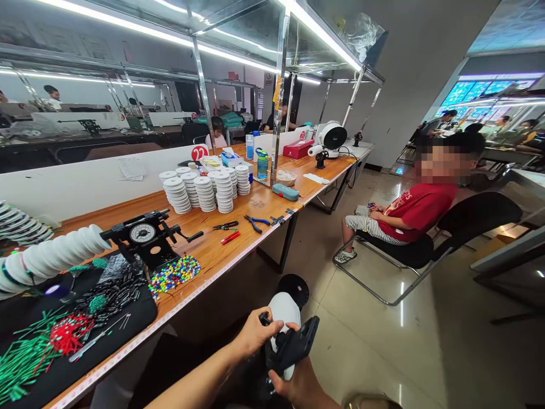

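Low in the frame, below the bench edge, both my hands hold a white device with a black clamp [287,335]. My left hand [255,334] wraps its fingers over the top of the black part. My right hand [298,385] grips the device from underneath. On the wooden bench [238,238] to the left lie a black mat [140,315], a pile of coloured beads [174,274], green and red strands [51,341] and a black winding tool with a dial [147,236].
Stacks of white spools [206,190] stand mid-bench, with pliers [255,221] and a red tool [230,237] nearby. A person in a red shirt [415,207] sits on a black chair to the right. A white fan [332,138] stands at the far end.
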The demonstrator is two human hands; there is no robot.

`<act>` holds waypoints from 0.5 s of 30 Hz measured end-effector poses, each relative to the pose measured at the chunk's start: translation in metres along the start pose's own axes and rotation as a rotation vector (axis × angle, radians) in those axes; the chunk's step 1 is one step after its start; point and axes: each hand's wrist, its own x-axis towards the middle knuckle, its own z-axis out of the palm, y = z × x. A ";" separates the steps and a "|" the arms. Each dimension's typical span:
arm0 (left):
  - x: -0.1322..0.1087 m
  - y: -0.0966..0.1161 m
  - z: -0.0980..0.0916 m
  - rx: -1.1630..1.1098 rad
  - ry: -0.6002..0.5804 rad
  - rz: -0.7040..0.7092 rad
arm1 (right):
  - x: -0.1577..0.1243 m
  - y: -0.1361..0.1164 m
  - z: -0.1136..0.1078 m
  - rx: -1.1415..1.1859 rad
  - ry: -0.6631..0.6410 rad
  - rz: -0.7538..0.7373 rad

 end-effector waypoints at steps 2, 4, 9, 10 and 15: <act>0.000 0.000 0.002 -0.001 -0.007 0.005 | 0.001 0.006 -0.001 -0.062 0.029 -0.033; 0.000 -0.001 0.005 -0.008 -0.017 0.002 | 0.003 0.009 -0.004 -0.144 0.044 -0.074; 0.002 -0.003 0.009 -0.041 -0.002 -0.021 | 0.017 0.003 -0.018 -0.408 0.068 -0.379; 0.003 -0.003 0.009 -0.047 0.001 -0.026 | 0.022 0.000 -0.022 -0.474 0.088 -0.469; 0.007 -0.001 0.009 -0.074 -0.008 -0.052 | 0.039 -0.009 -0.042 -0.660 0.107 -0.675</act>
